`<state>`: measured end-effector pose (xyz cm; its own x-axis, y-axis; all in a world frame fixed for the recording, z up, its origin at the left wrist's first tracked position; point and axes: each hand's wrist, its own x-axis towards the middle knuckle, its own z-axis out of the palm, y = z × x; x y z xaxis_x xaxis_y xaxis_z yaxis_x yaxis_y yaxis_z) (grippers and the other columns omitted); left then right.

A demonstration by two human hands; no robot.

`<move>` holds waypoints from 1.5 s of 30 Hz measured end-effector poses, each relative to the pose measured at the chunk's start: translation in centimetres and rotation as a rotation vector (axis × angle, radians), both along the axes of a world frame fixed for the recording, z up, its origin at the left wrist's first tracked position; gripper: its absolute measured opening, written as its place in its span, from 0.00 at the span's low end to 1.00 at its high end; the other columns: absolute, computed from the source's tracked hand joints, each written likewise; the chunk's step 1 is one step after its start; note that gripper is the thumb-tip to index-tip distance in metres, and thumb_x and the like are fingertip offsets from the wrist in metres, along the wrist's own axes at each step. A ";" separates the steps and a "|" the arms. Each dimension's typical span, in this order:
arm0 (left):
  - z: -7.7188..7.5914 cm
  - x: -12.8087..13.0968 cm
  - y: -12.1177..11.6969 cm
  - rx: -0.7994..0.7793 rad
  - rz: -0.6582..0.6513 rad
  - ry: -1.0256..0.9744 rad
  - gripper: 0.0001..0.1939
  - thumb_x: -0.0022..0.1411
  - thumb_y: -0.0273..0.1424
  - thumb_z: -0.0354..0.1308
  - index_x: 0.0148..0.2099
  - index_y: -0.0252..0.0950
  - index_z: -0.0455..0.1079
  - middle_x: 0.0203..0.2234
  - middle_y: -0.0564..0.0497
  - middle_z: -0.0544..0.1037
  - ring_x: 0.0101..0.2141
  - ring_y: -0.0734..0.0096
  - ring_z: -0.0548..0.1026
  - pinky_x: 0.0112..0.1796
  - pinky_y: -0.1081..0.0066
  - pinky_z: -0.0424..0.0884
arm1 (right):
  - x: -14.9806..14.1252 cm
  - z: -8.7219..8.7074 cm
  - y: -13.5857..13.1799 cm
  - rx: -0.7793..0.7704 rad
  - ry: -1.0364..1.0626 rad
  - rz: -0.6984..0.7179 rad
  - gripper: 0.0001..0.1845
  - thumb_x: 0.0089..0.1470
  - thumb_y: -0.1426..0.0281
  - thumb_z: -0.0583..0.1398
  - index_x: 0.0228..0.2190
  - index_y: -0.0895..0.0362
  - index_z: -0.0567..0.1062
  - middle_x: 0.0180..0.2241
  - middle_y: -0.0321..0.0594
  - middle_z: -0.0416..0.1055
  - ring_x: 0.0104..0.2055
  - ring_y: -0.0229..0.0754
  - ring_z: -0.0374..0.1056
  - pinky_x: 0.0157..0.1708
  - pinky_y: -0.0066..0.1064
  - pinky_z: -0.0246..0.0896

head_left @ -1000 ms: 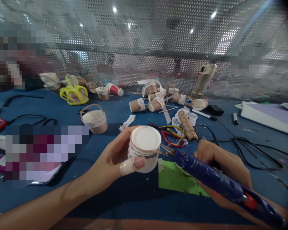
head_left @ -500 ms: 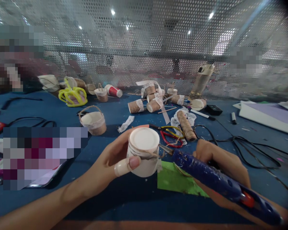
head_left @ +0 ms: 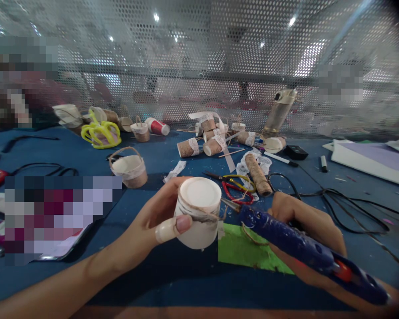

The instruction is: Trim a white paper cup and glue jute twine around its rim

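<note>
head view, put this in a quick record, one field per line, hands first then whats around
left hand: holds a white cup, base up, twine around it
right hand: grips a blue glue gun
tip: close beside the cup, contact unclear
beyond hands: scissors, brown roll
below gun: green sheet
left side: upright basket
back: bottle, perforated screen

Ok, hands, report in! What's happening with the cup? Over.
Left hand gripping white cup, base up. Right hand holding blue glue gun, nozzle close beside cup, contact unclear. Scissors lying beyond nozzle; nothing visible between nozzle and cup.
</note>
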<state>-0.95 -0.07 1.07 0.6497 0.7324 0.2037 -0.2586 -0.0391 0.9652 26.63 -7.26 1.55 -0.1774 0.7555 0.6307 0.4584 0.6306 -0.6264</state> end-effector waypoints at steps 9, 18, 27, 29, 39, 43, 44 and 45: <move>-0.2 0.5 0.1 -0.072 -0.038 -0.021 0.26 0.63 0.38 0.63 0.62 0.52 0.63 0.54 0.51 0.76 0.53 0.54 0.74 0.53 0.60 0.68 | -0.8 0.3 0.8 -0.080 0.146 -0.172 0.10 0.55 0.77 0.62 0.28 0.52 0.67 0.27 0.31 0.67 0.26 0.36 0.63 0.29 0.30 0.61; 0.4 2.5 -0.3 -0.059 -0.006 0.029 0.18 0.64 0.32 0.63 0.56 0.50 0.70 0.49 0.57 0.78 0.50 0.71 0.73 0.49 0.78 0.69 | -2.7 -0.7 1.2 -0.052 0.276 0.018 0.20 0.44 0.72 0.73 0.36 0.48 0.72 0.38 0.36 0.74 0.41 0.45 0.72 0.40 0.35 0.72; 0.6 2.8 -0.5 -0.061 -0.020 0.027 0.19 0.65 0.29 0.63 0.56 0.53 0.71 0.49 0.60 0.79 0.49 0.74 0.74 0.48 0.80 0.69 | -3.1 0.0 0.7 -0.205 0.418 -0.017 0.13 0.50 0.76 0.69 0.34 0.51 0.72 0.31 0.30 0.77 0.31 0.36 0.75 0.29 0.25 0.71; 0.6 2.8 -0.4 -0.070 -0.029 0.024 0.19 0.64 0.28 0.63 0.55 0.54 0.71 0.48 0.61 0.79 0.48 0.75 0.74 0.48 0.81 0.69 | -3.2 0.2 0.8 -0.217 0.427 -0.058 0.13 0.50 0.75 0.70 0.34 0.51 0.73 0.30 0.30 0.78 0.32 0.37 0.76 0.28 0.25 0.71; 0.6 2.7 -0.5 -0.088 -0.084 0.008 0.20 0.64 0.30 0.64 0.56 0.53 0.72 0.48 0.59 0.79 0.48 0.74 0.74 0.47 0.80 0.68 | -3.0 0.2 1.1 -0.225 0.423 -0.073 0.12 0.49 0.73 0.71 0.33 0.52 0.74 0.30 0.32 0.79 0.33 0.40 0.76 0.31 0.28 0.73; 0.7 2.7 -0.6 -0.102 -0.105 0.009 0.19 0.64 0.30 0.64 0.56 0.51 0.72 0.48 0.57 0.79 0.47 0.73 0.74 0.47 0.79 0.68 | -3.0 0.3 1.0 -0.210 0.410 -0.099 0.11 0.48 0.73 0.71 0.32 0.52 0.75 0.30 0.33 0.78 0.32 0.39 0.76 0.30 0.28 0.72; 0.7 2.7 -0.5 -0.102 -0.110 0.010 0.19 0.64 0.30 0.64 0.55 0.51 0.72 0.48 0.57 0.79 0.47 0.73 0.74 0.47 0.80 0.68 | -3.0 0.3 1.0 -0.208 0.402 -0.103 0.11 0.48 0.73 0.71 0.32 0.52 0.75 0.31 0.33 0.78 0.33 0.39 0.75 0.30 0.28 0.72; 0.7 2.8 -0.5 -0.103 -0.112 0.012 0.19 0.64 0.31 0.64 0.55 0.50 0.72 0.47 0.57 0.79 0.47 0.73 0.74 0.47 0.80 0.68 | -3.0 0.3 0.9 -0.207 0.391 -0.104 0.11 0.48 0.73 0.71 0.32 0.52 0.75 0.31 0.33 0.78 0.33 0.40 0.75 0.30 0.28 0.72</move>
